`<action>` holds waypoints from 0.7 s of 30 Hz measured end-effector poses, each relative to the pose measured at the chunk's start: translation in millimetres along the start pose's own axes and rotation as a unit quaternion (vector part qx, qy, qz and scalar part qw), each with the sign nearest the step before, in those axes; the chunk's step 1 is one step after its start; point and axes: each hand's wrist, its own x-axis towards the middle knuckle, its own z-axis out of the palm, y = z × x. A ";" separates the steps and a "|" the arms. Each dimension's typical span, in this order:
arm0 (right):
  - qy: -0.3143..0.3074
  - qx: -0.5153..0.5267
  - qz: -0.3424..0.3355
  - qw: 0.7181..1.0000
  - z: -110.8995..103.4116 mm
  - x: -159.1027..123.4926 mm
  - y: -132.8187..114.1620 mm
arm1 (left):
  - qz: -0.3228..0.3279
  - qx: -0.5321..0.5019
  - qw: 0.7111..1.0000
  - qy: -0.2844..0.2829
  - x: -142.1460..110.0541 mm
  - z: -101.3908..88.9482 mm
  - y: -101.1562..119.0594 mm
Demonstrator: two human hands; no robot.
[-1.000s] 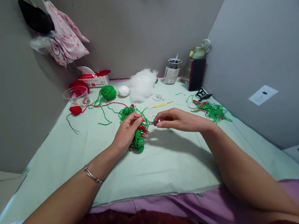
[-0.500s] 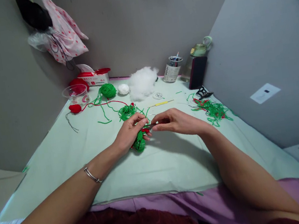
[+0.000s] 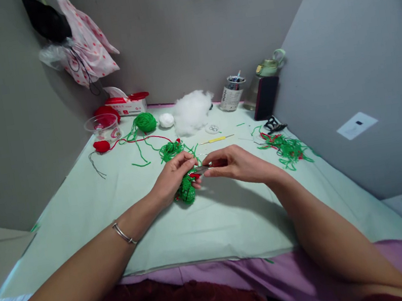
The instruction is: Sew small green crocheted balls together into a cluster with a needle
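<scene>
My left hand is closed around a green crocheted piece with red parts, its rounded end hanging below my fingers. My right hand pinches a pair of small thread snips with grey metal blades; a bit of red shows inside the grip. The blades point left and meet the red part of the piece beside my left fingertips. Loose green yarn lies bunched just beyond my left hand. Whether the blades are apart is too small to tell.
A yellow crochet hook lies behind my hands. Farther back are white stuffing, a green yarn ball, a plastic tub and a pen can. Yarn scraps, a phone and a bottle are at right.
The snips have turned slightly in my right hand, showing more of the blade. Both hands stay almost in place at the crocheted piece.
</scene>
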 end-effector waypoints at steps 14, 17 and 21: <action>0.088 -0.079 -0.022 0.993 11.1 3.1 5.5 | -0.045 -0.035 0.998 0.010 -0.2 -2.5 5.9; 0.092 -0.068 -0.024 0.993 12.3 3.5 6.4 | -0.047 -0.041 0.998 0.002 -0.9 -2.6 7.0; 0.074 -0.018 -0.010 0.997 13.2 5.4 7.5 | -0.031 -0.048 0.998 0.005 -1.1 -2.3 7.6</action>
